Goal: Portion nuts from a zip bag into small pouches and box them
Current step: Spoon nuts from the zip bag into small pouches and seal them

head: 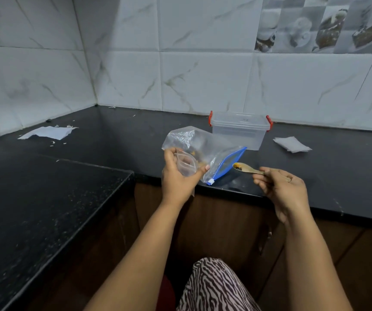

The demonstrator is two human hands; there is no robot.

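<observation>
Small pouch (185,163): clear plastic, mouth held open, gripped in the curled fingers and thumb of the left hand (177,176), above the bench edge. Spoon (245,169): pale, handle pinched by the right hand (280,187), bowl loaded with a few dark and yellowish pieces, held just beside the zip bag's mouth. Zip bag (205,151): clear, blue zip strip with white slider, lying on the black bench (91,140) behind the left hand, some nuts seen inside. Box (240,131): clear, lidded, 2 red clips, standing behind the bag near the tiled wall. Flat pouches (292,144): lying right of the box. Torn paper (48,132): lying far left.
</observation>
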